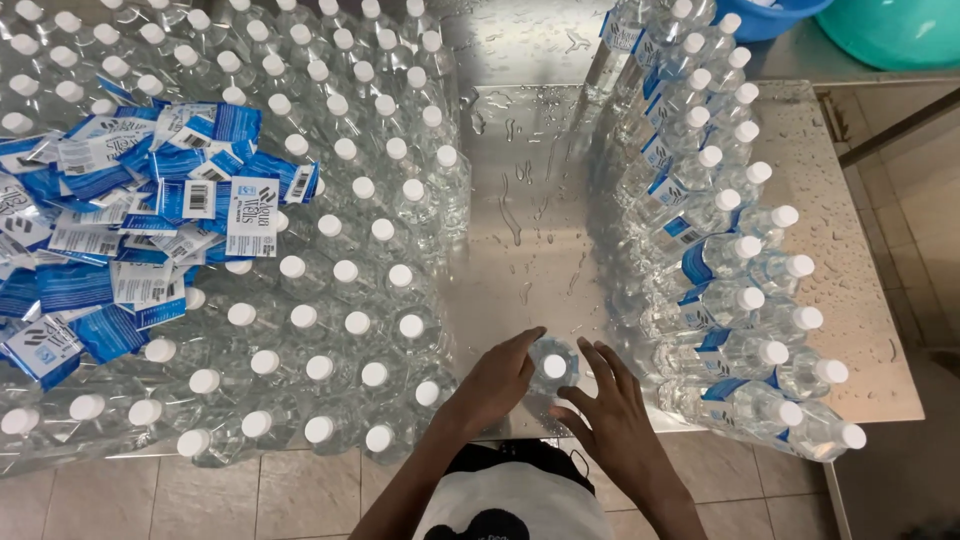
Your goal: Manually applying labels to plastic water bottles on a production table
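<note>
A clear plastic water bottle with a white cap (553, 365) stands upright near the front edge of the wet steel table (520, 200). My left hand (495, 385) curls around its left side. On the bottle's right, my right hand (610, 410) touches it with the fingers spread. Left of my hands stands a large block of unlabelled upright bottles (350, 270). A loose heap of blue-and-white labels (130, 220) lies on top of that block. To the right, labelled bottles (730, 270) lie stacked on their sides.
A blue basin (765, 15) and a teal tub (895, 30) sit beyond the table's far right corner. Water droplets cover the bare steel strip between the two bottle groups. Tiled floor (280, 495) shows below the table's front edge.
</note>
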